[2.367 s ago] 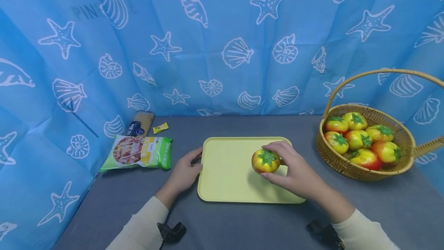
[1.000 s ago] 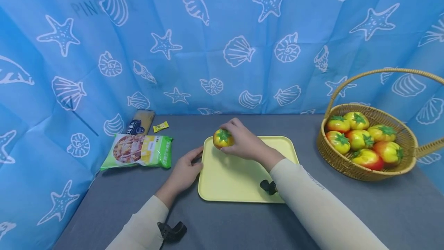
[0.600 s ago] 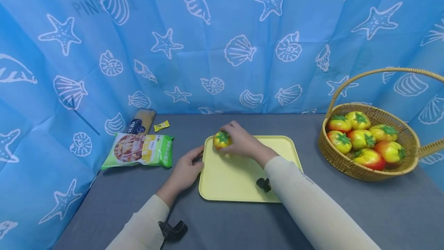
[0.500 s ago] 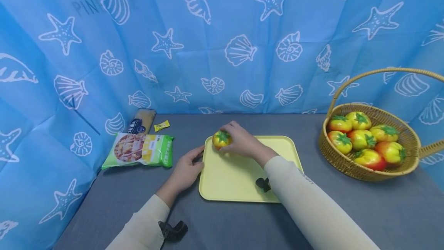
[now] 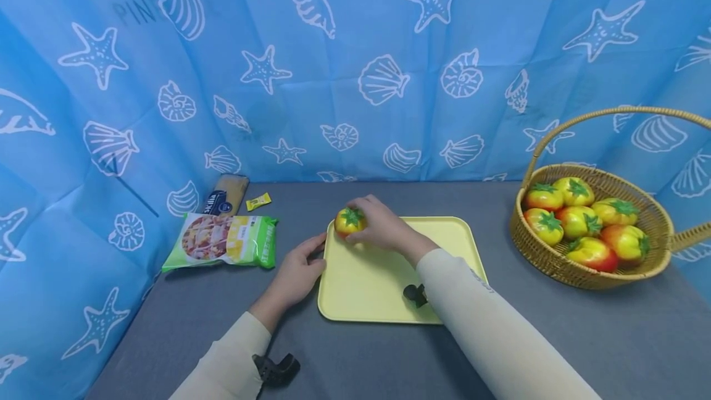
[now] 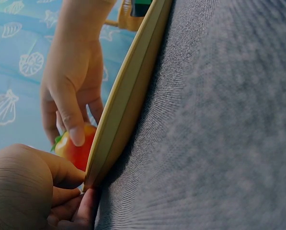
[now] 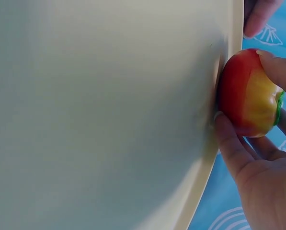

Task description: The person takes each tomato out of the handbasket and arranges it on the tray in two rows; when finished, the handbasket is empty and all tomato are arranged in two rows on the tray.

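In the head view my right hand [image 5: 380, 225] holds a tomato [image 5: 349, 221], yellow and red with a green leafy top, at the back left corner of a pale yellow tray [image 5: 378, 289]. The right wrist view shows thumb and fingers on opposite sides of the tomato [image 7: 250, 93], its red underside at the tray surface; whether it touches I cannot tell. My left hand [image 5: 297, 273] pinches the tray's left rim. In the left wrist view its thumb lies on the rim [image 6: 119, 105] and other fingers sit against the outer side.
A wicker basket [image 5: 658, 242] with a tall handle stands at the right, holding several similar tomatoes [image 5: 577, 223]. Left of the tray lie a green food bag [image 5: 222, 241], a brown packet [image 5: 229, 193] and a small yellow wrapped sweet [image 5: 258, 201]. A blue shell-print curtain [image 5: 333, 79] hangs behind.
My right hand has carried the tomato from the tray's right half leftwards and back to its far left corner, lately a little further left. My left hand has stayed at the rim.
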Demonstrator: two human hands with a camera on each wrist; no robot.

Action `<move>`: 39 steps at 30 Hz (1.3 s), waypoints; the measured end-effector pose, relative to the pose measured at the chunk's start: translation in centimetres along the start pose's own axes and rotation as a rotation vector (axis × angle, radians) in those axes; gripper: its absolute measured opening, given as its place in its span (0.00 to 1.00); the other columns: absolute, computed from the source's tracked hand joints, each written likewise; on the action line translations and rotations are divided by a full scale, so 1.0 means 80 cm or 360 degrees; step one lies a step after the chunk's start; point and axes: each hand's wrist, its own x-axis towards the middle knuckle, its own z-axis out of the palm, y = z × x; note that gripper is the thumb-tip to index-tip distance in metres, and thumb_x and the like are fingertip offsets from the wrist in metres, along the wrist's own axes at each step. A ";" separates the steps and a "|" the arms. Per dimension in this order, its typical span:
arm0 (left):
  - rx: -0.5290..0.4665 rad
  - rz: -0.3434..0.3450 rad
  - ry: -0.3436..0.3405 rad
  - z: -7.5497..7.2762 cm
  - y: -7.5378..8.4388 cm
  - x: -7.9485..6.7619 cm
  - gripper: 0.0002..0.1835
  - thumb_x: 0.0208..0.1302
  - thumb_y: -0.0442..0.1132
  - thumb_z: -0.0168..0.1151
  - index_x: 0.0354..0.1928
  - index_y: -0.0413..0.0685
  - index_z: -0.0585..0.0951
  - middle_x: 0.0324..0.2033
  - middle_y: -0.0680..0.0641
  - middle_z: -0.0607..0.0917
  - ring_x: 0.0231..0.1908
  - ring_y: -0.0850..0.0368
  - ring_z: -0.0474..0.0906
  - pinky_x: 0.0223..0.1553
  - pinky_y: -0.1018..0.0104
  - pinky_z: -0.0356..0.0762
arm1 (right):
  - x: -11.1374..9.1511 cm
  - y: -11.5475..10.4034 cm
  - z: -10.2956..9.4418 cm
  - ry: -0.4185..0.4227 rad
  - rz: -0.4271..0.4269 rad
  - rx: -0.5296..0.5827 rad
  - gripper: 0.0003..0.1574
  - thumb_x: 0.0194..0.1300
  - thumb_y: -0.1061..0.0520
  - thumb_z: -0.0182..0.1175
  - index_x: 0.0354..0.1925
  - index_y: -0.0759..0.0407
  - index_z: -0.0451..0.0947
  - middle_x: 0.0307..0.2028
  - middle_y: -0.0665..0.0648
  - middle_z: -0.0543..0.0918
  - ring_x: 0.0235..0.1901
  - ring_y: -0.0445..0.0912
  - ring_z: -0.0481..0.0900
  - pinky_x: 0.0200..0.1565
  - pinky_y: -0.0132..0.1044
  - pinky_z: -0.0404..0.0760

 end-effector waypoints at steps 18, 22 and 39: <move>0.0036 -0.0018 -0.0011 -0.001 0.002 -0.003 0.31 0.75 0.28 0.58 0.79 0.35 0.71 0.71 0.36 0.78 0.68 0.43 0.77 0.63 0.49 0.80 | -0.017 0.002 -0.010 0.0041 0.0022 0.0107 0.49 0.66 0.50 0.80 0.78 0.59 0.70 0.68 0.64 0.72 0.65 0.58 0.75 0.68 0.53 0.75; 0.0031 -0.0002 -0.0009 0.000 0.003 -0.003 0.31 0.75 0.28 0.59 0.79 0.35 0.71 0.71 0.36 0.78 0.68 0.43 0.76 0.63 0.49 0.80 | -0.028 0.008 -0.018 0.0052 0.0006 0.0191 0.49 0.68 0.49 0.78 0.79 0.59 0.69 0.71 0.66 0.70 0.68 0.62 0.74 0.68 0.56 0.75; 0.0052 -0.0011 -0.0036 -0.001 0.001 -0.003 0.32 0.76 0.30 0.58 0.80 0.37 0.70 0.71 0.37 0.78 0.66 0.44 0.79 0.62 0.49 0.80 | -0.085 0.009 -0.052 0.0114 -0.0102 0.0452 0.48 0.71 0.49 0.75 0.80 0.59 0.67 0.72 0.63 0.73 0.68 0.65 0.74 0.61 0.61 0.81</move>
